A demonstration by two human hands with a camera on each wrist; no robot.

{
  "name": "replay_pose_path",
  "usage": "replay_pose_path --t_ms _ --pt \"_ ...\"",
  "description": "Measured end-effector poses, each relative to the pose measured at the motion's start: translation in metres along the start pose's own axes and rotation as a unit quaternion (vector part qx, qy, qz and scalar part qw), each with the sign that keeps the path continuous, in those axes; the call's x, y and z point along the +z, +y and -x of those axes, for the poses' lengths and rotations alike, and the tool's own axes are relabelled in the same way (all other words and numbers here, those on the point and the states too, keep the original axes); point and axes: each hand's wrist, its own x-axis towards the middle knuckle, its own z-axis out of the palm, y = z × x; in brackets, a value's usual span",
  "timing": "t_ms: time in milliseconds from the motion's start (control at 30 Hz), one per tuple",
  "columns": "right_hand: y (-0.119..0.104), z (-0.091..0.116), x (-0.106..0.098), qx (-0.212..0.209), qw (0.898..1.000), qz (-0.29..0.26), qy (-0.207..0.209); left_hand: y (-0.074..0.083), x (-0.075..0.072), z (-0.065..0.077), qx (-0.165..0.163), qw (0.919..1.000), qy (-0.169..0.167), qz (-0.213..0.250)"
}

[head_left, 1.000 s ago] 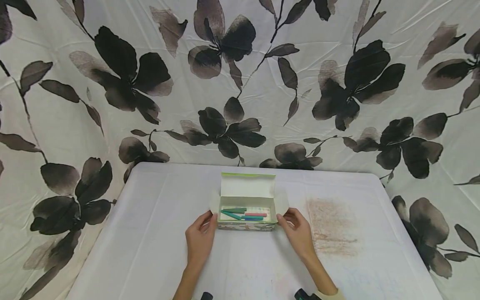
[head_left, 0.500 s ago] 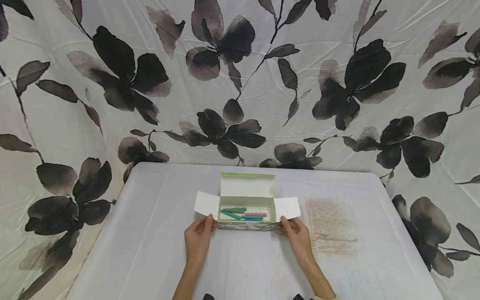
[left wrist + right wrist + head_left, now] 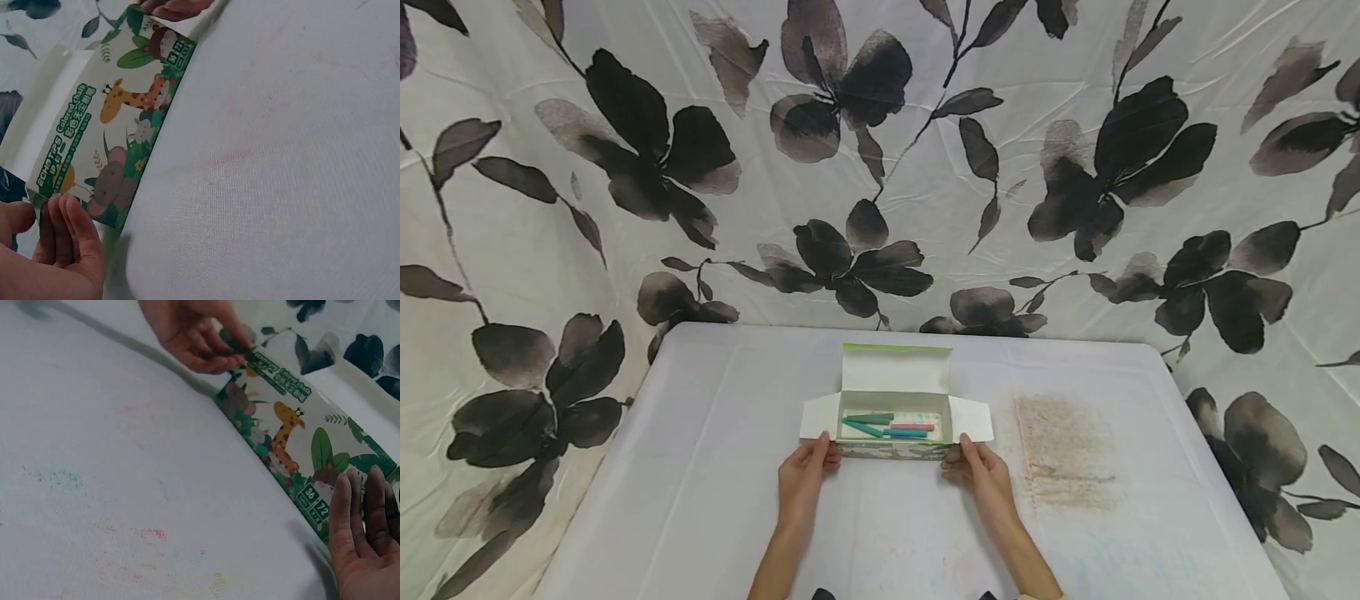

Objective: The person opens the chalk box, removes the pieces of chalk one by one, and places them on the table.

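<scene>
A printed cardboard chalk box (image 3: pixel 895 452) stands near the middle of the table, its lid (image 3: pixel 895 369) raised at the back and both white side flaps folded outward. Several chalk sticks (image 3: pixel 868 430), green, teal, blue and pink, lie inside. My left hand (image 3: pixel 802 481) holds the box's front left corner, thumb up by the left flap (image 3: pixel 820 414) and fingers against the front. At the front right corner, my right hand (image 3: pixel 988 483) has its thumb by the right flap (image 3: pixel 972 418). Its fingers lie fairly straight along the animal-printed front panel (image 3: pixel 284 434).
The white table (image 3: pixel 715 400) has a brown smudged patch (image 3: pixel 1067 454) to the right of the box and faint coloured chalk marks (image 3: pixel 150 533) near its front. A floral cloth (image 3: pixel 880 167) hangs behind the table.
The side flaps, at first held up at the box's ends, have swung outward and now sit slightly closer in. Both hands have slid from the ends to the front corners.
</scene>
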Motion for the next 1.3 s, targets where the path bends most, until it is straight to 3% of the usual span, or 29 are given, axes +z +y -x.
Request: replay_pose_path --t_ms 233,467,733,1067,1300 --pt "0.001 0.003 0.002 0.023 0.999 -0.03 -0.028 -0.005 0.001 -0.001 -0.035 0.9991 -0.012 0.021" --pt "-0.002 0.006 0.002 0.025 1.0 0.0 -0.015 -0.006 0.002 0.003 -0.02 0.9998 -0.007 -0.005" --pt "-0.008 0.01 0.002 -0.009 0.998 0.063 -0.021 -0.003 0.007 0.01 0.01 0.9996 -0.005 -0.025" --pt "-0.025 0.02 0.011 -0.049 0.992 0.112 -0.03 0.002 0.019 0.021 0.005 0.9973 -0.024 -0.069" --pt "-0.035 0.021 0.02 -0.098 0.982 0.144 -0.074 0.003 0.026 0.022 -0.003 0.9955 -0.041 -0.085"
